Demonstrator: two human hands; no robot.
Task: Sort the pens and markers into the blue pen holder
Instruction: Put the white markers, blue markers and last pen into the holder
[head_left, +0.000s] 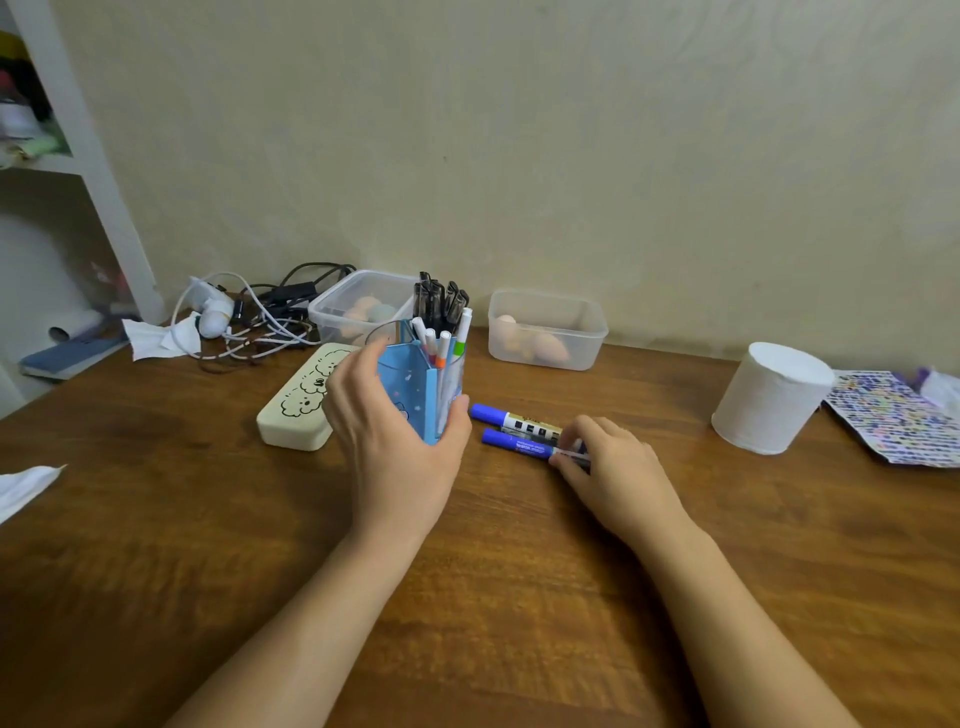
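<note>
A single head-worn wide-angle view looks forward and down across the table (519, 597) toward the wall (519, 130) behind it. Both forearms enter from the bottom edge, so the camera sits close above the near side of the table. The blue pen holder (421, 384) stands near the centre of the frame; the wall fills the upper half beyond it, and a white shelf (78, 156) bows at the left edge.
</note>
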